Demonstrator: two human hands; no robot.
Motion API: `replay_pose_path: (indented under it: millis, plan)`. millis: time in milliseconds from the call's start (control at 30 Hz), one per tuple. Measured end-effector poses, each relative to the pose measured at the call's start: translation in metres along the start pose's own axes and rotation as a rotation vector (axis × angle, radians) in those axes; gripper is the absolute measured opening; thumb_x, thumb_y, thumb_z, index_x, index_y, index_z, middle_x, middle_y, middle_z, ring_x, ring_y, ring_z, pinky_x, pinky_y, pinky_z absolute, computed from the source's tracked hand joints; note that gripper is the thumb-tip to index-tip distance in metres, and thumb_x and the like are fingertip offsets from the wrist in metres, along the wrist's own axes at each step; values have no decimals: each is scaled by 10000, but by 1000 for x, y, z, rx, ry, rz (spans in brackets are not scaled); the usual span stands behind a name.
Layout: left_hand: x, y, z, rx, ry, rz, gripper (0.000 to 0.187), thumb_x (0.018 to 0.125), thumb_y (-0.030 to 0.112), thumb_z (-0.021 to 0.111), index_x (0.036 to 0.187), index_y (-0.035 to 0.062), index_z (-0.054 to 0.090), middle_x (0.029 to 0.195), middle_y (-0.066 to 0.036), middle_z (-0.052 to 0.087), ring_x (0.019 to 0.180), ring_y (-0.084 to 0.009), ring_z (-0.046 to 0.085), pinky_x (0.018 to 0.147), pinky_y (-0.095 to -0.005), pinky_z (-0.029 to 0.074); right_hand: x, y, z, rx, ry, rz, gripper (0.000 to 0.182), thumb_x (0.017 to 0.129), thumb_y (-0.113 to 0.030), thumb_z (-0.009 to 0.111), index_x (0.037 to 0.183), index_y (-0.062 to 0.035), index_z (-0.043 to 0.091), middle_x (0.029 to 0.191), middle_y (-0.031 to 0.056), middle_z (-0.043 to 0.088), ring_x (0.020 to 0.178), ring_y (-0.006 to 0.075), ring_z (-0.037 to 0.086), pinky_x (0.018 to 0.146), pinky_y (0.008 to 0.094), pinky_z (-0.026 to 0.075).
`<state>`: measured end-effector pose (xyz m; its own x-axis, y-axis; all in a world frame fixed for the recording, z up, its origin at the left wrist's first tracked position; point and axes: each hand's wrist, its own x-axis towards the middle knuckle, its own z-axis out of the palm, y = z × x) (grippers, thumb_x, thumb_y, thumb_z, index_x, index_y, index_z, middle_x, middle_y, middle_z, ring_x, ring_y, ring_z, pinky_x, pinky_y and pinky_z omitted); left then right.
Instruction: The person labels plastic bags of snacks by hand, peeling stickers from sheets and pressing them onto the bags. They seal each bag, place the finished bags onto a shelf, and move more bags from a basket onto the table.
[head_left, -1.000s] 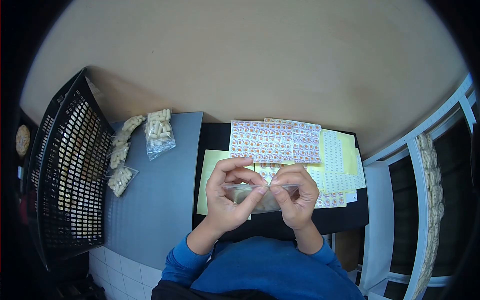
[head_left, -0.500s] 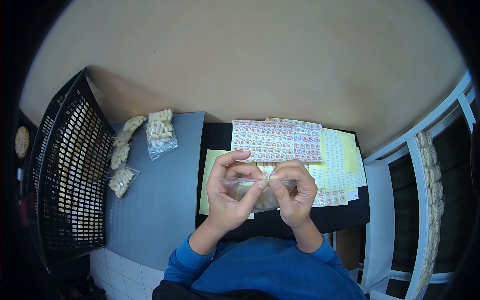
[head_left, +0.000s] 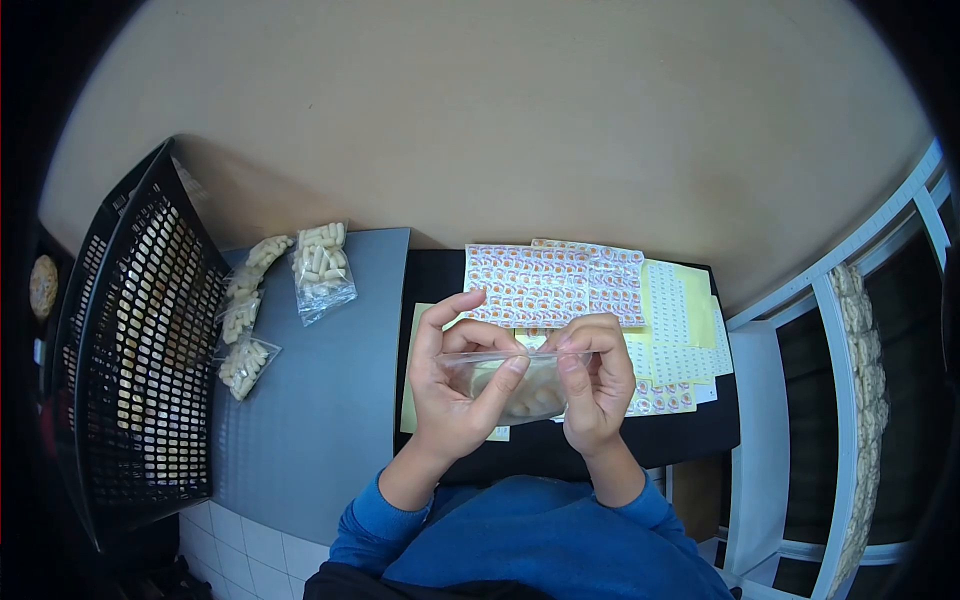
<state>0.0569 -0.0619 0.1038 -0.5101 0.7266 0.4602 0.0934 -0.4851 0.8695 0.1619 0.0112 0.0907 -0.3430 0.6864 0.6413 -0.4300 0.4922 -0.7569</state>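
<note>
A: Where is the work now?

B: Middle of the frame, just below centre. The left hand (head_left: 455, 385) and the right hand (head_left: 597, 385) both pinch the top edge of a small clear bag (head_left: 520, 385), thumbs and fingertips pressed along its mouth. Pale capsules sit inside it. The bag is held up off the table (head_left: 320, 440), above the black mat (head_left: 680, 440).

A: What looks finished?

B: Four filled bags of capsules (head_left: 320, 265) lie at left of the frame on the grey table, beside the black mesh basket (head_left: 140, 340).

A: And left to do?

B: My reading: this bag is filled and its mouth is being pressed shut. I cannot tell whether the seal is closed along its whole length. Sticker sheets (head_left: 550, 280) lie spread on the mat behind the hands; no sticker shows on the held bag.
</note>
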Motion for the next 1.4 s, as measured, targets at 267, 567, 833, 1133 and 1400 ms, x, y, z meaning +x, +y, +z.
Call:
replay_pose_path:
  millis: [267,567,833,1133,1400]
  plan:
    - [0,-3,1,14,21,34,535,709,-51,611,1161,-10,327,754,-84,570,737,-110,554,672,-231,444,-1,1,2,-19,30,23,53,794,-32,519,838,-4,508,799,103,510,735,162,499,688,263,401]
    - [0,-2,0,31,1,25,536,710,-46,613,1160,-18,322,766,-92,580,746,-117,563,686,-239,450,3,2,0,-72,-81,37,82,771,-54,571,823,-9,526,799,100,535,765,168,519,704,271,408]
    - [1,-2,3,-7,18,15,570,714,-29,595,1197,-23,292,787,-76,555,755,-119,549,721,-244,447,0,4,-5,-29,-12,-40,63,815,-33,492,846,10,526,833,123,517,753,183,542,705,278,431]
    - [4,-9,-7,86,-35,178,559,726,-66,584,1196,-14,284,803,-86,552,781,-126,552,736,-265,450,13,-10,-9,-323,116,-140,87,753,-92,563,824,-43,552,924,121,531,963,240,497,884,376,354]
    - [1,-10,-4,143,-38,145,532,729,-63,588,1179,-12,309,793,-81,564,774,-128,558,719,-260,438,14,-19,-4,-979,-151,-250,64,696,-211,648,678,-182,593,1073,-47,546,1199,224,328,1016,476,-48]
